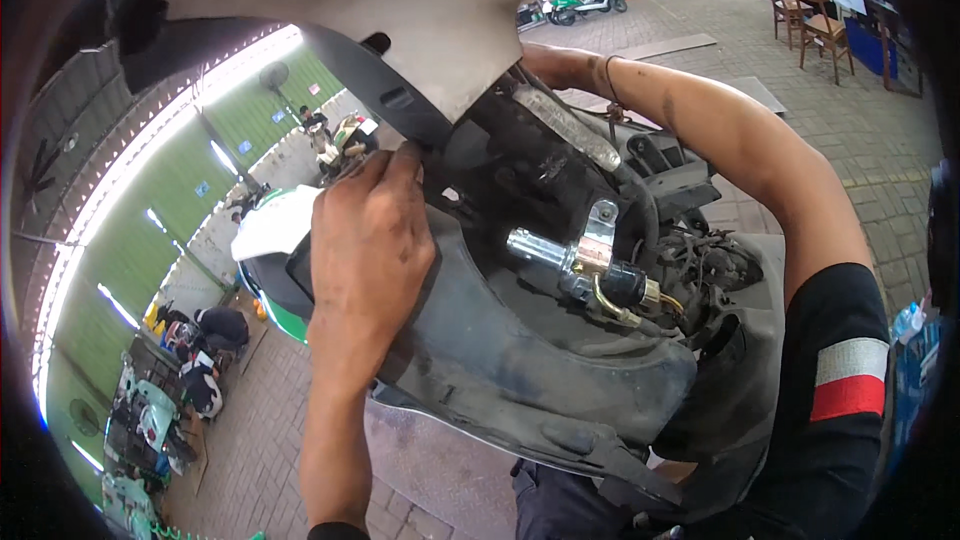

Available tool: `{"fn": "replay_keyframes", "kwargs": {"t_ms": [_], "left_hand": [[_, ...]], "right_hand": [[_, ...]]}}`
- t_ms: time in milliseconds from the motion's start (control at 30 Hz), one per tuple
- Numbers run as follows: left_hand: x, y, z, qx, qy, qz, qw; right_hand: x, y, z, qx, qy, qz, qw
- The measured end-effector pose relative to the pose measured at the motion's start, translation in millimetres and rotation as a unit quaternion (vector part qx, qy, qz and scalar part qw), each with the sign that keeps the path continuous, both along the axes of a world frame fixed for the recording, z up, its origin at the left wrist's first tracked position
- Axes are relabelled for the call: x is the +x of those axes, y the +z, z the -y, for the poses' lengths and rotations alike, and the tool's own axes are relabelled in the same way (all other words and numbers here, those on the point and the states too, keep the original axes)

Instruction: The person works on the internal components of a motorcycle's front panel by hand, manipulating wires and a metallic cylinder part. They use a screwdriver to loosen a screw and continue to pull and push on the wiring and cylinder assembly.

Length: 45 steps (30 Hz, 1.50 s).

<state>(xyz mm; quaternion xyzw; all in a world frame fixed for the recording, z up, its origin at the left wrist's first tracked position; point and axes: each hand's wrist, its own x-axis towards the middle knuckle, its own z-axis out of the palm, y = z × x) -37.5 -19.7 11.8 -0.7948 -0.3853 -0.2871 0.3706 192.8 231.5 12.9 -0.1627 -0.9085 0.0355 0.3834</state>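
Observation:
A partly dismantled scooter fills the middle of the view. My left hand (370,240) is at the top edge of its dark grey plastic body panel (500,330), the fingers curled down; what lies under the fingertips is hidden. My right hand (553,65) reaches around the far side of a beige panel (420,0), which hides its fingers. Between my arms, a silver lock cylinder (565,258) with a bracket and yellowish wires sits in the open cavity. Neither hand touches it. Above it slants a worn grey metal tube (570,125).
Bundled dark wiring (710,265) lies beside the cavity on the right. Chairs (825,30) stand by a table at the back right. Another scooter (585,2) is parked far ahead. At the left, people and more scooters (155,420) line a green wall (170,215).

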Motion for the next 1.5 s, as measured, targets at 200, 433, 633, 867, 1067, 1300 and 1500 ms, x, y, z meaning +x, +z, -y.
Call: {"fn": "replay_keyframes", "kwargs": {"t_ms": [200, 433, 633, 867, 1067, 1300, 1500], "left_hand": [[11, -7, 4, 0.002, -0.010, 0.017, 1.000], [19, -17, 3, -0.015, 0.030, 0.048, 0.998], [26, -22, 13, 0.002, 0.011, 0.063, 0.998], [43, -23, 22, 0.025, 0.010, 0.036, 0.999], [60, -25, 34, 0.044, 0.018, 0.019, 0.999], [86, -24, 51, 0.040, 0.033, -0.007, 0.999], [78, -18, 66, 0.024, -0.046, 0.044, 0.998]], "right_hand": [[25, -15, -120, 0.169, 0.011, 0.010, 0.986], [12, -9, -17, 0.165, -0.027, -0.065, 0.984], [14, -10, -44, -0.054, 0.034, -0.165, 0.984], [40, 0, -79, 0.397, 0.009, -0.014, 0.918], [50, -14, 24, -0.137, 0.003, -0.230, 0.964], [74, -15, 46, -0.096, 0.021, -0.185, 0.978], [114, -34, 35, -0.179, 0.085, -0.174, 0.965]]}}
